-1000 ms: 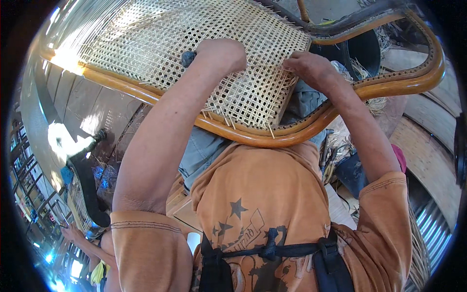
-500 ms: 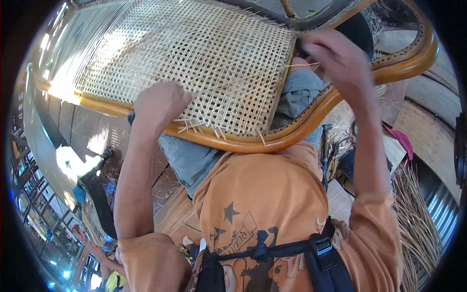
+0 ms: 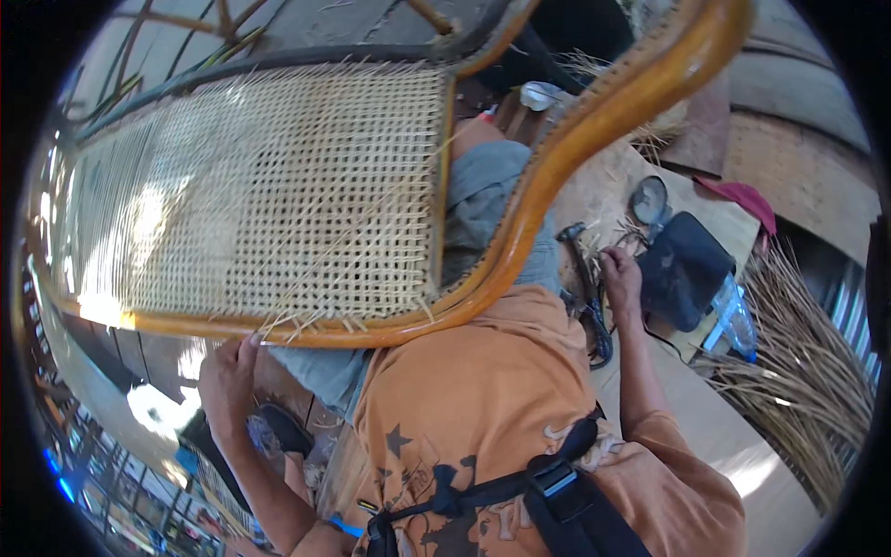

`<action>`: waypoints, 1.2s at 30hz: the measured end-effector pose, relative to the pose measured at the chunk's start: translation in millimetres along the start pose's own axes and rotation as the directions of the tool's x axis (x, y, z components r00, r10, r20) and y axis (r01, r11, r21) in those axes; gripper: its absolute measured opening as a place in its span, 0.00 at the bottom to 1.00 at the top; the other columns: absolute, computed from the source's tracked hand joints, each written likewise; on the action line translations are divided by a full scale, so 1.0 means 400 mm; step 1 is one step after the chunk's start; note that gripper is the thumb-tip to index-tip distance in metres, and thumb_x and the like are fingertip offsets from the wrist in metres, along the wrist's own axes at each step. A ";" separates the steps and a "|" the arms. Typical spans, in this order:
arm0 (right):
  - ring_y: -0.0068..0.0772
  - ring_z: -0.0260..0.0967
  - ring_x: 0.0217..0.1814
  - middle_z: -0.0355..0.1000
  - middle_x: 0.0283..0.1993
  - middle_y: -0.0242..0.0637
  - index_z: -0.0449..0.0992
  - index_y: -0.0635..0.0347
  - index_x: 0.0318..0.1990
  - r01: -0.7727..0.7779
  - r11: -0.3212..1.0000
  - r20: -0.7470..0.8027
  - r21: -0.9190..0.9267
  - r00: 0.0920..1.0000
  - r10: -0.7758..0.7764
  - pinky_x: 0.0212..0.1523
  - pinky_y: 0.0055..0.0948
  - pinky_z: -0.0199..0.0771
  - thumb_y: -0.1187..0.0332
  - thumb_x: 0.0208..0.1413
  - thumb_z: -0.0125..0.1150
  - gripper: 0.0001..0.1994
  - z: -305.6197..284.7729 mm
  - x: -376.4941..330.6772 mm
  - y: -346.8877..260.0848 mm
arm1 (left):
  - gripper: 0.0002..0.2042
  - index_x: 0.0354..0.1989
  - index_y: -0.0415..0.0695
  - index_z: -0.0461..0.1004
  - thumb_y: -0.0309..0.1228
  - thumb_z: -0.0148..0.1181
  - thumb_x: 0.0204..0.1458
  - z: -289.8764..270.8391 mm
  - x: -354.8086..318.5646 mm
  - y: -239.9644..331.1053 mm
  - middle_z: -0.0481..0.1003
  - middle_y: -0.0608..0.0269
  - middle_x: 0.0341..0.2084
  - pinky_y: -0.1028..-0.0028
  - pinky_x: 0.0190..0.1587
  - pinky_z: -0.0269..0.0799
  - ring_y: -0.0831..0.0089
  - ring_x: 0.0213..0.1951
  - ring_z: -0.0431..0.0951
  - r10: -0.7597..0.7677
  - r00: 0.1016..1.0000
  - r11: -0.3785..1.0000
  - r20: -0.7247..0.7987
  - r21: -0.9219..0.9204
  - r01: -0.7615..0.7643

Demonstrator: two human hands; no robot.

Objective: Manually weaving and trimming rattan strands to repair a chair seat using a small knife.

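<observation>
A woven cane panel point(image 3: 325, 186) fills a curved wooden frame point(image 3: 520, 232) lying across my lap. Its left part shows only parallel strands; the rest is an open mesh with loose ends along the edges. My left hand point(image 3: 229, 382) is closed at the near rail, its thumb tip against the wood beside several cane ends. Whatever its fingers hold is hidden. Off to the right, my right hand point(image 3: 622, 281) is low over a board, fingers curled together among thin scraps. I cannot make out what is in them. A hammer point(image 3: 579, 252) lies just left of that hand.
Right of my right hand are a black container point(image 3: 689, 269), a round dish point(image 3: 649, 200) and a clear plastic bottle point(image 3: 738, 320). Long cane strips point(image 3: 807, 343) lie bundled at the far right, below a red cloth point(image 3: 742, 200). Another person's limb shows at lower left.
My right hand has left the panel's right edge and come down to the board. My left hand has moved off the mesh to the near rail. The panel sits further left and lower in view.
</observation>
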State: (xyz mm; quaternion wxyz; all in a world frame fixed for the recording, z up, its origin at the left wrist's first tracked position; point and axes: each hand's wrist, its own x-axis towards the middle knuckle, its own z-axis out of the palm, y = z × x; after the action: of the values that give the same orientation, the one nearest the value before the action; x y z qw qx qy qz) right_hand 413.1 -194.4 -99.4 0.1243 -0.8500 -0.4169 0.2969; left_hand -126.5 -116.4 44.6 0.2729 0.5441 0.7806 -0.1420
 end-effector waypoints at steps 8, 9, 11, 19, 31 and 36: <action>0.16 0.63 0.24 0.68 0.24 0.27 0.74 0.63 0.37 -0.068 0.982 -0.009 0.175 0.997 0.071 0.26 0.20 0.63 0.66 0.56 0.54 0.10 0.027 0.064 -0.057 | 0.16 0.31 0.36 0.72 0.40 0.53 0.55 -0.056 0.017 -0.015 0.67 0.69 0.17 0.78 0.23 0.58 0.79 0.20 0.62 -0.233 0.966 0.817 0.115 -0.515 0.258; 0.16 0.62 0.24 0.67 0.24 0.26 0.74 0.63 0.36 -0.040 0.951 0.011 0.308 0.999 0.038 0.26 0.19 0.63 0.66 0.56 0.54 0.09 0.036 0.082 -0.077 | 0.15 0.33 0.37 0.72 0.39 0.53 0.56 -0.073 0.021 -0.012 0.66 0.73 0.18 0.81 0.21 0.55 0.83 0.19 0.59 -0.242 0.967 0.793 -0.084 -0.592 0.147; 0.16 0.62 0.24 0.67 0.24 0.25 0.74 0.63 0.36 -0.007 0.895 0.034 0.447 0.999 -0.010 0.26 0.19 0.62 0.67 0.56 0.54 0.09 0.050 0.116 -0.125 | 0.14 0.34 0.37 0.72 0.38 0.54 0.54 -0.137 0.030 0.007 0.67 0.73 0.19 0.81 0.20 0.55 0.84 0.17 0.58 -0.224 0.951 0.762 -0.214 -0.647 0.034; 0.22 0.67 0.37 0.71 0.32 0.30 0.73 0.63 0.37 0.265 0.716 -0.059 0.645 0.952 -0.299 0.38 0.21 0.67 0.73 0.55 0.54 0.05 0.121 0.252 -0.305 | 0.17 0.43 0.36 0.74 0.37 0.53 0.52 -0.033 0.232 0.561 0.77 0.49 0.35 0.71 0.41 0.70 0.63 0.36 0.77 0.404 0.899 0.738 0.172 -0.641 -0.209; 0.28 0.67 0.33 0.69 0.32 0.33 0.71 0.63 0.43 0.437 0.882 -0.306 0.177 0.876 -0.372 0.36 0.28 0.68 0.66 0.56 0.55 0.12 0.119 0.415 -0.348 | 0.13 0.34 0.38 0.75 0.36 0.58 0.46 0.100 0.387 0.658 0.72 0.65 0.20 0.77 0.23 0.64 0.80 0.18 0.66 0.513 0.772 0.596 0.375 -0.803 -0.006; 0.47 0.65 0.45 0.69 0.40 0.45 0.72 0.62 0.42 0.471 0.839 -0.281 -0.272 0.795 -0.538 0.44 0.38 0.65 0.69 0.51 0.57 0.11 0.113 0.505 -0.359 | 0.10 0.31 0.39 0.74 0.34 0.57 0.48 0.133 0.405 0.624 0.73 0.61 0.20 0.74 0.25 0.65 0.74 0.19 0.68 0.489 0.848 0.582 0.204 -0.801 -0.143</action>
State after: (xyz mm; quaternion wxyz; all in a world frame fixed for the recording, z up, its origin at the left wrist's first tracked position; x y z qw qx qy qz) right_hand 390.8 51.2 -150.3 0.1896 -0.7537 -0.6266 0.0578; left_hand 77.2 72.8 -74.0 0.6514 0.4695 0.5789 0.1419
